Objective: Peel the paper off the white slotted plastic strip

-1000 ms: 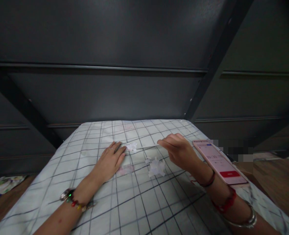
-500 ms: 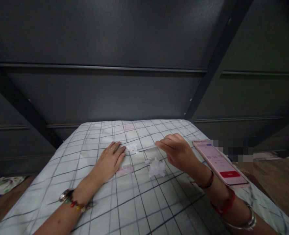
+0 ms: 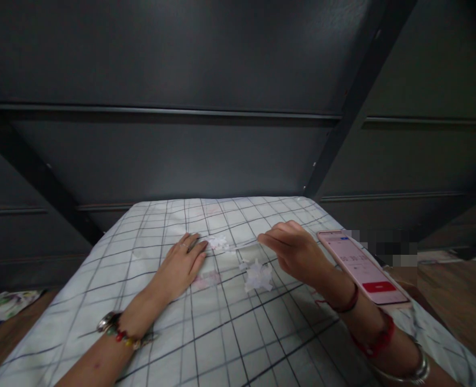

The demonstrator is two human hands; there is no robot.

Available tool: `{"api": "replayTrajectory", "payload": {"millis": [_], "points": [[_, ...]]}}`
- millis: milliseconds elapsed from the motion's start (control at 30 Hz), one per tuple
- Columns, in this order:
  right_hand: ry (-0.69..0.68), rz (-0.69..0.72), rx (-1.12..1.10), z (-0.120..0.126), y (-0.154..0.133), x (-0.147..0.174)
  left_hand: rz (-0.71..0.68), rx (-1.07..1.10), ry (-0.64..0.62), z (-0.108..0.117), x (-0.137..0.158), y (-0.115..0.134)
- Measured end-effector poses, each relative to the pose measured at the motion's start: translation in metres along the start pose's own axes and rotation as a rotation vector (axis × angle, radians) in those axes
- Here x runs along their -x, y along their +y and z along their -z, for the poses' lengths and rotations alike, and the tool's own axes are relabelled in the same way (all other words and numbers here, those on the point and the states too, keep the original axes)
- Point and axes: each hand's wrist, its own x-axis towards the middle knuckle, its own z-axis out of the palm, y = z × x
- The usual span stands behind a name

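Observation:
My left hand (image 3: 182, 264) lies flat on the checked cloth, fingers stretched out. Its fingertips reach the edge of a small heap of white scraps (image 3: 218, 243), which look like paper. A pale pinkish, see-through piece (image 3: 206, 279) lies beside the thumb side of that hand. My right hand (image 3: 288, 248) is closed in a pinch, to the right of the heap. A faint pale line runs from the heap towards its fingertips; whether it is a thin strip or a line of the cloth, I cannot tell. Left of that wrist lies a white star-like cluster of folded pieces (image 3: 258, 276).
White cloth with a dark grid (image 3: 222, 344) covers the surface. A pink-cased phone (image 3: 362, 266) showing a timer lies at the right edge, beside my right forearm. Dark panels (image 3: 206, 161) rise behind the far edge. Patterned fabric (image 3: 8, 306) lies low at the left.
My right hand has shifted very slightly to the right. The white heap beside my left fingertips looks a little more spread out. My left hand has stayed in place.

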Motion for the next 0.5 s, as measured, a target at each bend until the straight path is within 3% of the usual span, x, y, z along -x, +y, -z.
{"api": "replayTrajectory", "payload": {"millis": [233, 500], "points": [[0.084, -0.043, 0.004, 0.011, 0.012, 0.009, -0.070, 0.050, -0.035, 0.007, -0.002, 0.004], [-0.042, -0.109, 0.017, 0.015, 0.021, 0.014, -0.137, 0.057, -0.071, 0.008, -0.003, 0.006]]}}
